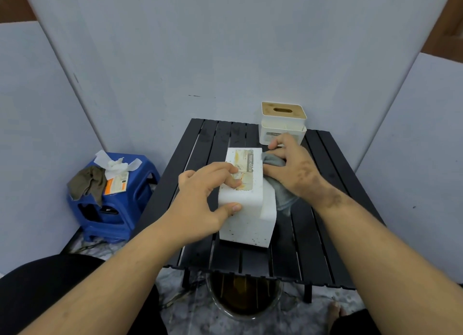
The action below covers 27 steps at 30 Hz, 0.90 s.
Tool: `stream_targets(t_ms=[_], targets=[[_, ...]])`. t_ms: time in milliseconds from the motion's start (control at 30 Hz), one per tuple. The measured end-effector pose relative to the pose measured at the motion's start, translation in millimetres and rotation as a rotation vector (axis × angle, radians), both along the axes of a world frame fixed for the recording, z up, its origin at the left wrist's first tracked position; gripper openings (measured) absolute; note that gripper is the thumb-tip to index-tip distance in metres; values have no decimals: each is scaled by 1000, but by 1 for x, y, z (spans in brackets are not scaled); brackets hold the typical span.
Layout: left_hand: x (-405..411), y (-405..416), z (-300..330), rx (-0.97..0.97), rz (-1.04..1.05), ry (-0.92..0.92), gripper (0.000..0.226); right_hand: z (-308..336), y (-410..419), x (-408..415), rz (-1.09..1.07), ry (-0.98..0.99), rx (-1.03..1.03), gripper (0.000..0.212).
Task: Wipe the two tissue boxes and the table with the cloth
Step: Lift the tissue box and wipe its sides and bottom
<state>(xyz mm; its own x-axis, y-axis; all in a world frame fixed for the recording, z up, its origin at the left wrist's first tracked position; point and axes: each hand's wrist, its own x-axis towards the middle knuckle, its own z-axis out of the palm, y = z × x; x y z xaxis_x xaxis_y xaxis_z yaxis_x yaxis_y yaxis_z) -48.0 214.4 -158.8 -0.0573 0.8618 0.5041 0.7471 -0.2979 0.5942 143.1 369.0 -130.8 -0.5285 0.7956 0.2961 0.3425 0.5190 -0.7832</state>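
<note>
— Head view, nearest first: what do we have under the table's front edge?

— We make out a dark bucket (pixel 244 299) on the floor, contents unclear. Above it, on the black slatted table (pixel 323 254), lies the near tissue box (pixel 246 209), white, on its side and speckled with dark spots.

— And our hands?

— Our left hand (pixel 203 199) steadies that box, thumb on the near face and fingers curled over the labelled top. Our right hand (pixel 293 168) grips the grey cloth (pixel 281 191), bunched against the box's right side, its tail hanging toward the slats.

— So which step?

— We judge it the wiping of the first box, right face. The specks on the front say it isn't finished.

— Farther back?

— The second tissue box (pixel 283 122), with a wooden slotted lid, stands upright at the table's far right. Off left sits a blue stool (pixel 117 204) with rags and paper.

— Next?

— Probably turning the box under the left hand's hold so the cloth meets the spotted faces.
</note>
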Motion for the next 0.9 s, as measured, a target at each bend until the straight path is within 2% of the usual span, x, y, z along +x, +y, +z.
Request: stream_targets(t_ms=[167,367,500,667,900], targets=[[9,1,0,1,-9,3,33,15,20,29,25,-91,-94,53],[9,1,1,15,10,40,33,1,-5,1,-49,-19,42,37],[12,0,2,-2,9,29,34,19,4,41,28,-147,-33,44],[11,1,1,1,-19,8,35,20,-3,66,59,-152,-79,45],[8,3,2,-13,-42,7,34,10,5,16,-51,-58,27,45]])
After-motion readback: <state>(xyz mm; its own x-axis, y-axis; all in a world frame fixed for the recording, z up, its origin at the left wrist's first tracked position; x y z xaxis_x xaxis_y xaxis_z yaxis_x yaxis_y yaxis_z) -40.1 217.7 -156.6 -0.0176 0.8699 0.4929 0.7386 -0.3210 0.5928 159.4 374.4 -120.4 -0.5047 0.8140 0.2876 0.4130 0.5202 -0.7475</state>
